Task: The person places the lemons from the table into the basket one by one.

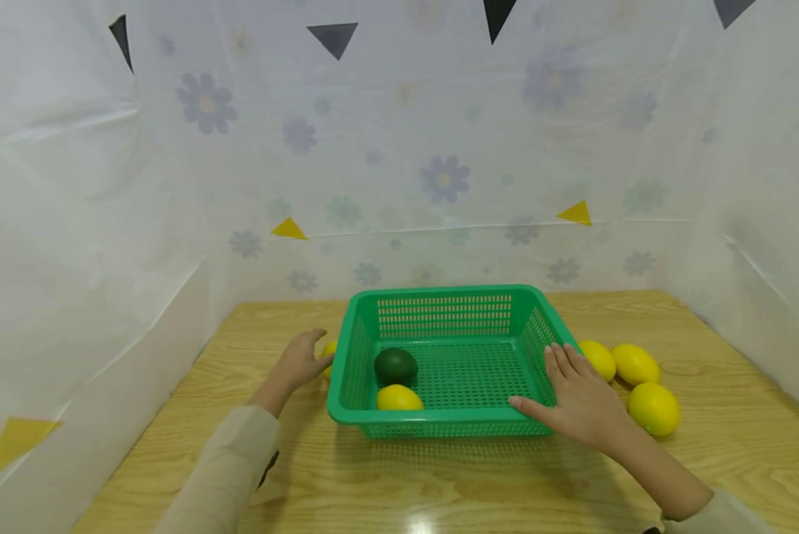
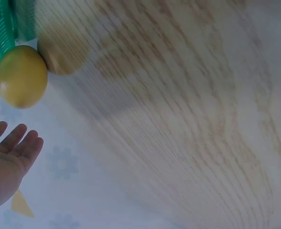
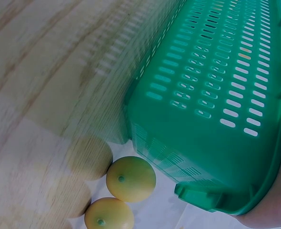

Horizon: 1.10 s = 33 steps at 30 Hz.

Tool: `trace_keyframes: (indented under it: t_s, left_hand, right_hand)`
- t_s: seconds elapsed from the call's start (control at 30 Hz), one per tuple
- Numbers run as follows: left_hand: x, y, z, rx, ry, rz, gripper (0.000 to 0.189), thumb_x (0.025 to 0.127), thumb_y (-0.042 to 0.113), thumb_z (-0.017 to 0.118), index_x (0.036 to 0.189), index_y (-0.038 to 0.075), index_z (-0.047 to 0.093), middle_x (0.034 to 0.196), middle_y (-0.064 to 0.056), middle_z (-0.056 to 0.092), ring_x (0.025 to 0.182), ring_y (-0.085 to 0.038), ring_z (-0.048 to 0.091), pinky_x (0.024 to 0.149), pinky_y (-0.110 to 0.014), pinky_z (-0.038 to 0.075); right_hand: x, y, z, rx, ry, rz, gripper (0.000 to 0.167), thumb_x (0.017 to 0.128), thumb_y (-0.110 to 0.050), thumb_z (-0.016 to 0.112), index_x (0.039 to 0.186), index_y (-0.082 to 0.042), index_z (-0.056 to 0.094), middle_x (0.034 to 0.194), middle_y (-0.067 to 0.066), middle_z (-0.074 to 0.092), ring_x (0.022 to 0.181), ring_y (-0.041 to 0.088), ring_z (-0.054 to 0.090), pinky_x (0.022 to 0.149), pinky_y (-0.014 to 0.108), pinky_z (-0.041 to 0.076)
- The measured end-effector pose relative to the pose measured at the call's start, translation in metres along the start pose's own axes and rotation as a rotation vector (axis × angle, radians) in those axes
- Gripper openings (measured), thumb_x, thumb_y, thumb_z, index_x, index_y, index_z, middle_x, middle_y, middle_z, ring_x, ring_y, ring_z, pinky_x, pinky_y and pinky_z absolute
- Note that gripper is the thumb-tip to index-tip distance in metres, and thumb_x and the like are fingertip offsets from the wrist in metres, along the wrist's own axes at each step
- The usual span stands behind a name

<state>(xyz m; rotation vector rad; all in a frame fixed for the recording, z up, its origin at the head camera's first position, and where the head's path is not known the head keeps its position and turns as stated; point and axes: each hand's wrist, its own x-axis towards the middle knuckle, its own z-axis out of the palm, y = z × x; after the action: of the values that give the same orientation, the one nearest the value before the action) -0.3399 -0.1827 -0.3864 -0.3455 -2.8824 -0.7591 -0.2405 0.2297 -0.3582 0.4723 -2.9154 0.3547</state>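
A green plastic basket with slotted walls stands on the wooden table. Inside it, at the left, lie a dark green fruit, perhaps an avocado, and a lemon. My right hand rests on the basket's right rim, fingers extended over the edge. Left of the basket, my left hand reaches toward another lemon, partly hidden by the basket. In the left wrist view, a gap shows between the relaxed fingers of that hand and the lemon.
Several yellow lemons lie on the table right of the basket, close to my right hand. Pale flowered sheeting walls in the wooden table at the back and sides.
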Motion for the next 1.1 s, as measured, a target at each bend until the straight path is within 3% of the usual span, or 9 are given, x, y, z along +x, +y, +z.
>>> trace_keyframes:
  t_s: [0.23,0.43,0.73,1.0,1.1]
  left_hand:
    - [0.002,0.000,0.011,0.001,-0.028,-0.050,0.059,0.089,0.020,0.060,0.133,-0.012,0.039,0.133,-0.032,0.045,0.123,-0.046,0.043,0.101,-0.054,0.039]
    - [0.004,0.001,0.020,-0.011,-0.038,-0.095,0.063,0.083,0.015,0.066,0.132,-0.013,0.040,0.120,-0.028,0.054,0.104,-0.036,0.053,0.089,-0.048,0.046]
    - [0.007,0.001,0.025,0.005,0.023,-0.046,0.061,0.077,0.006,0.069,0.128,-0.015,0.042,0.109,-0.028,0.058,0.096,-0.036,0.055,0.085,-0.047,0.048]
    - [0.007,0.003,0.027,-0.043,0.033,-0.051,0.054,0.078,0.000,0.067,0.125,-0.012,0.045,0.091,-0.020,0.060,0.077,-0.026,0.055,0.072,-0.039,0.050]
    - [0.007,0.003,0.027,-0.043,0.028,-0.054,0.053,0.079,-0.001,0.066,0.126,-0.012,0.044,0.093,-0.020,0.060,0.077,-0.026,0.055,0.072,-0.039,0.050]
  right_hand:
    - [0.000,0.001,0.000,-0.008,0.003,-0.001,0.098,0.085,-0.062,0.049,0.139,0.015,0.025,0.146,0.034,0.021,0.135,0.051,0.017,0.110,0.058,0.017]
    - [0.000,0.000,0.001,-0.011,0.005,-0.002,0.098,0.085,-0.063,0.049,0.139,0.015,0.025,0.146,0.034,0.021,0.135,0.051,0.017,0.110,0.058,0.018]
    - [0.000,0.001,0.001,0.003,0.004,0.004,0.098,0.085,-0.063,0.049,0.140,0.015,0.024,0.147,0.034,0.020,0.136,0.050,0.016,0.110,0.059,0.017]
    - [0.000,0.000,0.001,0.005,0.002,0.006,0.098,0.085,-0.063,0.049,0.140,0.015,0.024,0.147,0.034,0.020,0.136,0.050,0.016,0.110,0.059,0.017]
    - [0.000,0.000,0.001,0.000,0.003,0.005,0.098,0.085,-0.063,0.049,0.140,0.015,0.024,0.147,0.034,0.020,0.136,0.050,0.017,0.110,0.058,0.017]
